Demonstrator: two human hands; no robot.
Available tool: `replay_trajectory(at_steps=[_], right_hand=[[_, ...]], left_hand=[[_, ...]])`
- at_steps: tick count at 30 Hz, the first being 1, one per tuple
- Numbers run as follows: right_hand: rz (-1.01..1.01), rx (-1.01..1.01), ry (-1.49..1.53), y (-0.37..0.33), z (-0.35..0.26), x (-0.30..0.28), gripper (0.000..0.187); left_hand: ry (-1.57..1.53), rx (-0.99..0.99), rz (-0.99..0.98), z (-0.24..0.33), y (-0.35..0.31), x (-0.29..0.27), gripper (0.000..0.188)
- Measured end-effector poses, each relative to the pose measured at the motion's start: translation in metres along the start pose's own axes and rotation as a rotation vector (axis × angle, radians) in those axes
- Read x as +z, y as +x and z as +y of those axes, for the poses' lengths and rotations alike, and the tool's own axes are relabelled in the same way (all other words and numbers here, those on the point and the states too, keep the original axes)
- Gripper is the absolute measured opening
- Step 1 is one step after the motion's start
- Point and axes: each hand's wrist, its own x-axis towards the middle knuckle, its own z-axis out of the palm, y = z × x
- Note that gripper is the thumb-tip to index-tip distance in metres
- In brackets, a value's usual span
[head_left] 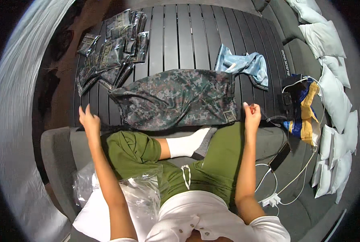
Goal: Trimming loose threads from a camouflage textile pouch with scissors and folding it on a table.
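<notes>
A dark camouflage cloth (176, 99), wrinkled and laid out sideways, covers the near edge of the slatted table in front of me. My left hand (90, 122) is raised beyond its left end, fingers stretched and apart, holding nothing. Off the cloth's right end is my right hand (252, 115), with its fingers curled together; whether anything small sits in them is hidden. A small patch (230, 116) shows at the cloth's lower right corner. Behind that end lies a crumpled light blue cloth (248, 66).
Several dark packets in clear film (111, 54) are heaped at the table's (180, 36) left. A blue and yellow bag (309, 105), white cables with a plug block (271, 200) and white pillows (323, 40) lie right. Clear plastic wrap (143, 189) rests by my left thigh.
</notes>
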Motion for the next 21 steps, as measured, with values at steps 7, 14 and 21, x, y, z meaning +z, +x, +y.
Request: replay_trajectory(at_steps=[7,14,21], right_hand=[[-0.263,0.329,0.407,0.025,-0.011,0.005,0.02],[-0.417,0.256,0.097,0.025,-0.022,0.024,0.027],[-0.419,0.16,0.036,0.02,-0.014,0.03,0.014]], left_hand=[[-0.707,-0.116,-0.5,0.074,-0.016,0.005,0.034],[-0.554,-0.142,-0.559,0.068,-0.019,0.03,0.028],[-0.81,-0.312,-0.413,0.069,-0.022,0.045,0.041]])
